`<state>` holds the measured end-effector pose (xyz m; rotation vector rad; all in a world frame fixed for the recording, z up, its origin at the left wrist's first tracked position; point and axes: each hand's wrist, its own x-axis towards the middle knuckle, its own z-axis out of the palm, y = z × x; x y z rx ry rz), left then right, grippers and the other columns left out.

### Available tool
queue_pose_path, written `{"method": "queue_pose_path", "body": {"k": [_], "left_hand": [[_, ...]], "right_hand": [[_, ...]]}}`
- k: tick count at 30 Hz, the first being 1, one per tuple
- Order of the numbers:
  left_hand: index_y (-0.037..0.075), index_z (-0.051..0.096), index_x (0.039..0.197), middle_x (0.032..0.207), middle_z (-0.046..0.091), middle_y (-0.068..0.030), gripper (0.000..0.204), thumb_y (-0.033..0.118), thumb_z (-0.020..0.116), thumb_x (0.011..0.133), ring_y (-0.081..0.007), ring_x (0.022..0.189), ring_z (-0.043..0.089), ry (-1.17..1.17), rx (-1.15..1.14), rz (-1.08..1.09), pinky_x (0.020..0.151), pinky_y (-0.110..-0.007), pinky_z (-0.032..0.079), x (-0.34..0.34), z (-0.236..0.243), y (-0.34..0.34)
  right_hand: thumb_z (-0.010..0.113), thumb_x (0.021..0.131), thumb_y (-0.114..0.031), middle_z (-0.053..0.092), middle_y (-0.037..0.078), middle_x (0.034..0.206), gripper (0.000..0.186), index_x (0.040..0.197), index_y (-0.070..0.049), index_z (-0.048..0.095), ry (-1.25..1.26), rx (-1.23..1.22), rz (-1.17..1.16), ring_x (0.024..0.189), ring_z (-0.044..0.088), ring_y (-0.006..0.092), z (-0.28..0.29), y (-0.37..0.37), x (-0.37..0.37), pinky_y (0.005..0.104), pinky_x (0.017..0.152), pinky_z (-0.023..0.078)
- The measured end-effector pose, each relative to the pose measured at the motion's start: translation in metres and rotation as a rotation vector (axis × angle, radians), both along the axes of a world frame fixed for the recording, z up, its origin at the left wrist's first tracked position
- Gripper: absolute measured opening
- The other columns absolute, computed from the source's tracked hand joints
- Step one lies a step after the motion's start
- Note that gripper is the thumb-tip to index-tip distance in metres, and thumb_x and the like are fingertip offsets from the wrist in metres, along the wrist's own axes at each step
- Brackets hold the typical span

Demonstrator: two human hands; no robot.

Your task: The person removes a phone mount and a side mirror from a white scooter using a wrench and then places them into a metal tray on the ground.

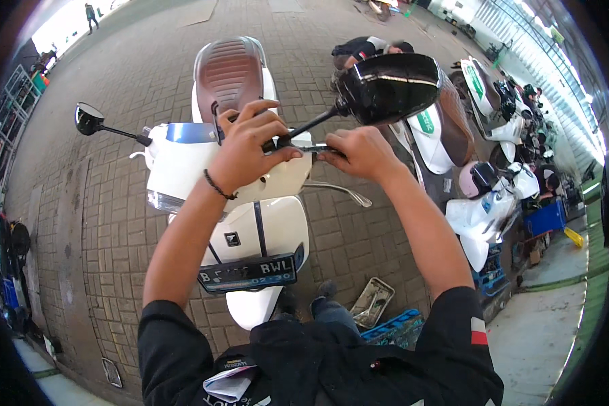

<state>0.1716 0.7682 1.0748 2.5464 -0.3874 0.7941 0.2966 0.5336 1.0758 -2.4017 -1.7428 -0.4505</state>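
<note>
A white scooter with a brown seat stands facing me. My left hand is closed around the base of the black stem of the large mirror at the handlebar. Just to its right, my right hand grips a slim metal tool, apparently a wrench, at that stem's base. A brake lever sticks out below my right hand. The other mirror stands at the left end of the handlebar.
Several scooters line the right side. A crouching person is behind the mirror, and another person stands far left. A metal tray and a blue toolbox lie by my feet. Racks line the left.
</note>
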Motion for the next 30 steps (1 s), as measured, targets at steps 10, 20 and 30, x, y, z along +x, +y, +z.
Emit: {"method": "queue_pose_path", "body": {"k": [10, 20, 30], "left_hand": [[0.012, 0.065, 0.112, 0.137, 0.049, -0.0131, 0.041, 0.027, 0.079, 0.076, -0.0347, 0.133, 0.04, -0.279, 0.009, 0.222, 0.108, -0.049, 0.03, -0.036, 0.008, 0.003], [0.0, 0.061, 0.115, 0.118, 0.062, -0.0177, 0.046, 0.037, 0.069, 0.087, -0.035, 0.112, 0.057, -0.035, 0.007, 0.497, 0.096, -0.044, 0.043, -0.041, -0.011, 0.054], [-0.001, 0.062, 0.108, 0.102, 0.068, -0.0101, 0.038, 0.028, 0.073, 0.087, -0.0207, 0.094, 0.061, 0.185, -0.39, 0.328, 0.088, -0.033, 0.047, -0.033, -0.01, 0.075]], "right_hand": [[0.066, 0.086, -0.044, 0.061, 0.01, 0.071, 0.037, 0.08, -0.008, 0.06, 0.113, 0.109, -0.023, 0.065, 0.063, 0.0319, -0.004, -0.005, -0.001, 0.0428, 0.057, 0.048], [0.066, 0.086, -0.042, 0.061, 0.01, 0.07, 0.039, 0.077, -0.006, 0.056, 0.107, 0.141, -0.037, 0.065, 0.062, 0.0327, -0.002, -0.004, -0.01, 0.0431, 0.058, 0.048], [0.06, 0.09, -0.04, 0.062, 0.012, 0.072, 0.032, 0.087, -0.008, 0.061, 0.192, 0.136, -0.106, 0.07, 0.064, 0.0341, -0.005, -0.011, -0.035, 0.0467, 0.063, 0.05]]}}
